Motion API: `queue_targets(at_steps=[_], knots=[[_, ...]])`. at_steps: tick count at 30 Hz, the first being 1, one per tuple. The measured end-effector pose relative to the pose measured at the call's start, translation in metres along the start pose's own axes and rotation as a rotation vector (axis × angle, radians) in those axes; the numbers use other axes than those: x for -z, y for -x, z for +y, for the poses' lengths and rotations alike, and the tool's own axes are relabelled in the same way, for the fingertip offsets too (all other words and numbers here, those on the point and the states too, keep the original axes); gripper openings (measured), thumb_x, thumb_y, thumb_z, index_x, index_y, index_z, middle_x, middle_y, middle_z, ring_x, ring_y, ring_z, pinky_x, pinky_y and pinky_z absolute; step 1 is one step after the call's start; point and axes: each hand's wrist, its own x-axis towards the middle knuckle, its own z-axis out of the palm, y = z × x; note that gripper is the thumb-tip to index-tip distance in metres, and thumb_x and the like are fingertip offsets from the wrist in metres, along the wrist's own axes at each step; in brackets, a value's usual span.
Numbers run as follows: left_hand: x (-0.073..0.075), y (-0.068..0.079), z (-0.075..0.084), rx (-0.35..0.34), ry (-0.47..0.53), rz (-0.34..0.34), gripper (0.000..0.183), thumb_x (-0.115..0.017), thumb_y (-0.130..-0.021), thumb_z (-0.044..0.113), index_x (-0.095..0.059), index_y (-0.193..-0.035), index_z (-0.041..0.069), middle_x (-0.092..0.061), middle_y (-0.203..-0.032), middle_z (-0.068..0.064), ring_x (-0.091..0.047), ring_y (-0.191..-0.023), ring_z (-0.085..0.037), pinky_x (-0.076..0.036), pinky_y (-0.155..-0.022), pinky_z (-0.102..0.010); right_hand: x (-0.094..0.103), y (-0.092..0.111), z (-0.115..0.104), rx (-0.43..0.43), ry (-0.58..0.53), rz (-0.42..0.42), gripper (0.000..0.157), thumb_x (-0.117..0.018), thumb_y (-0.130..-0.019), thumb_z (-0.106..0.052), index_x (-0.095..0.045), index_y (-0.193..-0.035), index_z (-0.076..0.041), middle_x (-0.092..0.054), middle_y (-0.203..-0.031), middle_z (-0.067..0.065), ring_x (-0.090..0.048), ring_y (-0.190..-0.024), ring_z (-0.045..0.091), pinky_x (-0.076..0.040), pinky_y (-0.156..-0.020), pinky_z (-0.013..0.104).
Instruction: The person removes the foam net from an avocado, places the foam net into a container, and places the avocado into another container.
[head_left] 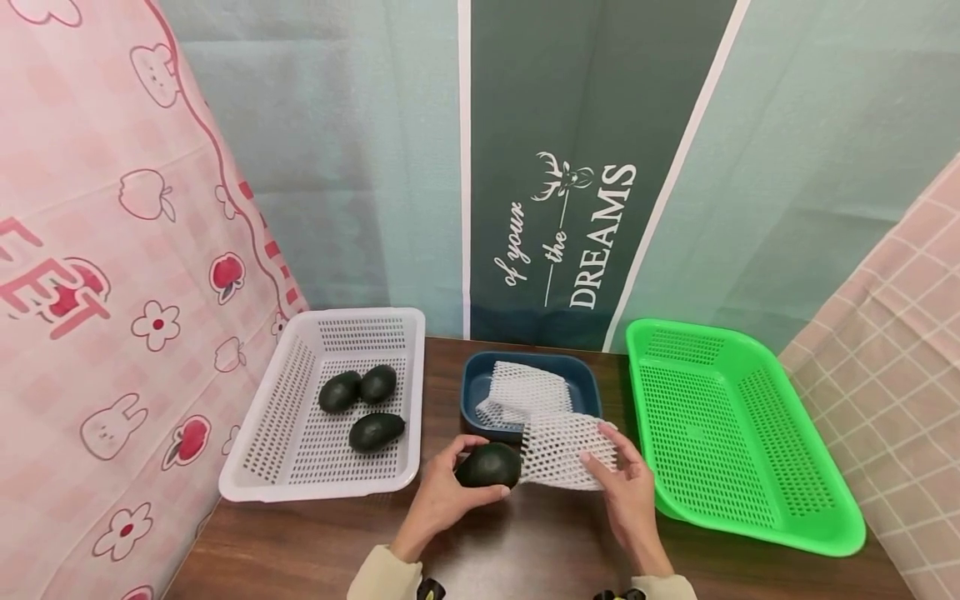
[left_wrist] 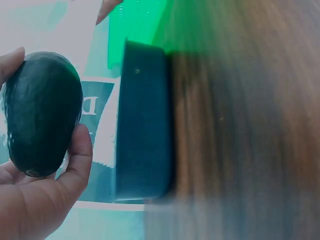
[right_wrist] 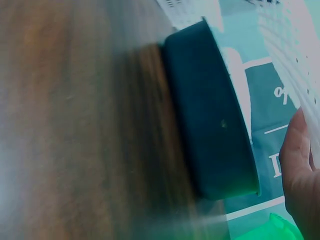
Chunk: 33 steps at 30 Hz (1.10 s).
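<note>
My left hand [head_left: 444, 492] grips a dark green avocado [head_left: 491, 466] between thumb and fingers, above the table's front middle. In the left wrist view the avocado [left_wrist: 42, 112] is held lengthwise, its narrower end toward the palm. My right hand [head_left: 628, 492] pinches a white foam net sleeve [head_left: 566, 454] by its right side. The sleeve's left edge meets the avocado's right end; whether the fruit is inside the sleeve's mouth I cannot tell. Behind both hands, more white foam netting [head_left: 528, 387] lies in a dark blue box [head_left: 472, 371].
A white basket [head_left: 255, 433] at the left holds three avocados [head_left: 377, 432]. To the right stands a green basket [head_left: 697, 433]. Brown wooden tabletop [head_left: 540, 558] shows in front of the blue box. Printed cloths [head_left: 360, 167] hang behind and at both sides.
</note>
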Motion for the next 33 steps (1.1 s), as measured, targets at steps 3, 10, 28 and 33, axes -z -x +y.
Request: queue_targets(at_steps=[3,10,28,33], knots=[[0.005,-0.001,0.005,-0.008,0.007,0.019,0.059,-0.089,-0.067,0.033,-0.061,-0.118,0.020,-0.061,-0.104,-0.002,-0.059,-0.086,-0.018,-0.049,-0.075,-0.033,-0.003,-0.007,-0.004,-0.012,-0.013,0.024,0.056,-0.062,-0.083,0.020,-0.046,-0.135,0.011,-0.040,-0.144,0.008,-0.047,-0.119,0.015,-0.053,-0.074,0.020],[0.024,0.000,0.012,0.008,0.071,0.059,0.056,-0.089,-0.069,0.028,-0.062,-0.117,0.020,-0.061,-0.107,-0.003,-0.060,-0.090,-0.021,-0.049,-0.078,-0.039,-0.015,-0.023,-0.004,0.000,-0.041,0.054,0.057,-0.063,-0.085,0.017,-0.046,-0.138,0.006,-0.036,-0.147,0.005,-0.040,-0.125,0.020,-0.053,-0.080,0.023],[0.096,0.002,0.013,0.011,-0.060,0.257,0.058,-0.090,-0.068,0.020,-0.061,-0.118,0.017,-0.062,-0.107,-0.003,-0.059,-0.093,-0.020,-0.046,-0.082,-0.040,-0.028,-0.057,0.002,-0.042,0.023,0.057,0.058,-0.069,-0.084,0.010,-0.052,-0.138,-0.003,-0.035,-0.150,0.007,-0.052,-0.110,0.019,-0.054,-0.075,0.023],[0.118,0.007,0.007,0.067,-0.119,0.290,0.060,-0.088,-0.071,0.024,-0.056,-0.120,0.017,-0.061,-0.111,-0.007,-0.055,-0.100,-0.022,-0.042,-0.086,-0.041,-0.031,-0.063,0.003,-0.032,0.055,0.047,0.058,-0.070,-0.084,0.008,-0.052,-0.137,-0.004,-0.037,-0.149,0.004,-0.050,-0.113,0.021,-0.054,-0.076,0.024]])
